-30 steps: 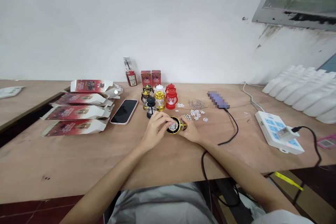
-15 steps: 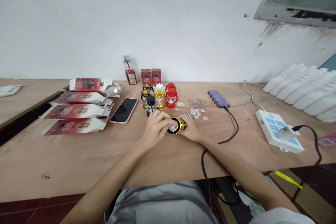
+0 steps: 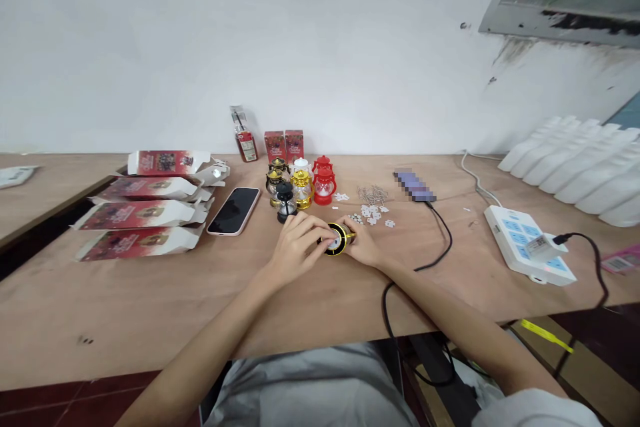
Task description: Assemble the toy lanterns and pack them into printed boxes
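Observation:
Both my hands meet at the middle of the wooden table around a small black-and-gold toy lantern lying on its side with its round base facing me. My left hand curls its fingers over the lantern's left side. My right hand grips its right end. Just behind them stands a cluster of small lanterns in black, gold, white and red. Small white pieces lie scattered to the right of the cluster.
Several red-and-white open cartons lie at the left, a phone beside them. Two red boxes stand by the wall. A power strip and black cable sit at the right, white bags behind.
The lantern has turned slightly between my hands, and my left fingers have shifted over its base. The view has drifted a little; the other objects have not moved.

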`<state>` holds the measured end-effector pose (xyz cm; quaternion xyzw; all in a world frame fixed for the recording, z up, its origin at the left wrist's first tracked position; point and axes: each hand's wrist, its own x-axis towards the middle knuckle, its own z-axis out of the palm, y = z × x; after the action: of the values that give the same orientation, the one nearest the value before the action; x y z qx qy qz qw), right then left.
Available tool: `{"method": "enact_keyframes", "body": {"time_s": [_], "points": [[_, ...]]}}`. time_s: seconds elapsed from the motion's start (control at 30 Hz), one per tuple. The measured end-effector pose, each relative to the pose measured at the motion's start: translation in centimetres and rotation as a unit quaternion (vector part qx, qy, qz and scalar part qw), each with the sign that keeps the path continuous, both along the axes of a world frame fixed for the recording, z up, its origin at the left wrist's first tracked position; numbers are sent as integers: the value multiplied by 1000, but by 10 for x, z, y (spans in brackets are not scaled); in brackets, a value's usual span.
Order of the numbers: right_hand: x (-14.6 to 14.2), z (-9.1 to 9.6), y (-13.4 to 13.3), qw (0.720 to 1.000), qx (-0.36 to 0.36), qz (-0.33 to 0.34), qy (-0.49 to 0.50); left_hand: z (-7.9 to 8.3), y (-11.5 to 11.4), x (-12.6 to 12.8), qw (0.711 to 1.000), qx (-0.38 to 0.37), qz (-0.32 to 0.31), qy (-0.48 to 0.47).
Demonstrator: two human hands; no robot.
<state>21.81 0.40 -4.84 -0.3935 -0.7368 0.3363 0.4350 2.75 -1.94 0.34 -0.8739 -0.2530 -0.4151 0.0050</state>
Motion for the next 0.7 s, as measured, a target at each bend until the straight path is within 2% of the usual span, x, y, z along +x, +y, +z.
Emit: {"method": "enact_keyframes", "body": {"time_s": [0.7], "points": [[1,4,-2,1000,5,-1,-21,0,-3,2,999,-37,18,-28]]}}
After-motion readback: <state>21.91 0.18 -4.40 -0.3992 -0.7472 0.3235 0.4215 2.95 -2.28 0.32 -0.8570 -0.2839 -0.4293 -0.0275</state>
